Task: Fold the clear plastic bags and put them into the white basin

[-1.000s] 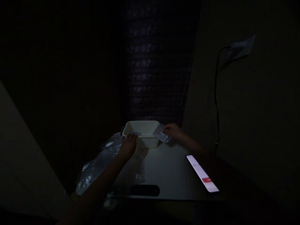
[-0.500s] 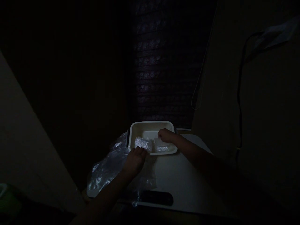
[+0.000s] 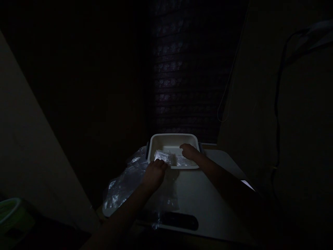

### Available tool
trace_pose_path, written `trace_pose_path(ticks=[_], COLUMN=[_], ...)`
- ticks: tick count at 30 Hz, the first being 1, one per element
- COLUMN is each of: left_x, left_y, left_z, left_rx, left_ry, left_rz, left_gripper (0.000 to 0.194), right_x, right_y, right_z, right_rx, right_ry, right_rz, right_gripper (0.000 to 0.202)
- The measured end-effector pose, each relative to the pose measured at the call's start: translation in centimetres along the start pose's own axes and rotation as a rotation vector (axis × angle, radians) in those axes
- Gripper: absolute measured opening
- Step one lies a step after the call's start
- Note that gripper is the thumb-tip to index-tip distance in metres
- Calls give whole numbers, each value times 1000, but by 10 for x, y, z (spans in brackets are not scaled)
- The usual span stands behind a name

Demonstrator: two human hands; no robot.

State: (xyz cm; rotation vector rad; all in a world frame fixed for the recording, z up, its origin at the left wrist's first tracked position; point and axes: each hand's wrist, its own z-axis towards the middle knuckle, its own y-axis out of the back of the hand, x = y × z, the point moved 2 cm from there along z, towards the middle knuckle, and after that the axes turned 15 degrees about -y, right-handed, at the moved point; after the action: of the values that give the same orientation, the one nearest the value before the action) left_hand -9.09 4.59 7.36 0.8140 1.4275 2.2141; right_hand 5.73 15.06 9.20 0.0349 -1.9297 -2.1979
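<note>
A cream-coloured bin (image 3: 173, 134) with dark side handles stands at the far end of a pale table. Inside it, at the near left, lies a shiny clear plastic packet (image 3: 162, 156), and another flat packet (image 3: 182, 160) is at the near right. My left hand (image 3: 154, 173) is at the bin's near-left rim, fingers curled around the edge of the shiny packet. Over the right part of the bin is my right hand (image 3: 189, 151), its index finger stretched toward the middle and nothing visible in it. The room is very dark.
Clear plastic sheeting (image 3: 125, 184) covers the table's left side. A dark handle-like strip (image 3: 179, 221) runs along the near edge of the table (image 3: 208, 201). A green container (image 3: 15, 215) is at the lower left. Cables hang on the right wall, and a dark blind is behind.
My right hand has loosened its fingers, and the right packet now lies flat in the bin. The whole view has shifted, with the bin a little farther right.
</note>
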Motion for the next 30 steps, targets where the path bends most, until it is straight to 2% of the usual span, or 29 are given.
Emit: trace_pose_path(ticks=[4,7,10,13,17,19,22,25,27,30], left_x=[13,21,26,29,26,23,21,22,24,25], left_y=[0,0,-1,-2,-3,-3,-1,1,3,7], left_z=[14,26,36,43,42,36,19,-1,-13,-24], left_rx=[-69,-103,-119,-129,-169,-205,-207,-166,-141,-120], left_ry=[30,61,109,136,124,125,129,128,139,195], left_rz=[12,9,10,6,11,41,87,93,76,20], left_gripper=[20,21,23,24,30,38,45,40,33,28], right_x=[-2,-8,-18,-27,-23,-13,7,27,37,45], right_y=[27,35,30,23,21,16,2,-14,-18,-19], right_z=[-14,-27,-36,-43,-60,-72,-92,-114,-128,-142], right_rx=[-166,-172,-158,-161,-356,-366,-248,-79,-29,27], right_ry=[55,55,41,49,101,146,187,331,396,393], right_rz=[-26,-81,-81,-38,27,51,28,-68,-87,-73], right_gripper=[26,29,36,32,31,29,22,22,21,21])
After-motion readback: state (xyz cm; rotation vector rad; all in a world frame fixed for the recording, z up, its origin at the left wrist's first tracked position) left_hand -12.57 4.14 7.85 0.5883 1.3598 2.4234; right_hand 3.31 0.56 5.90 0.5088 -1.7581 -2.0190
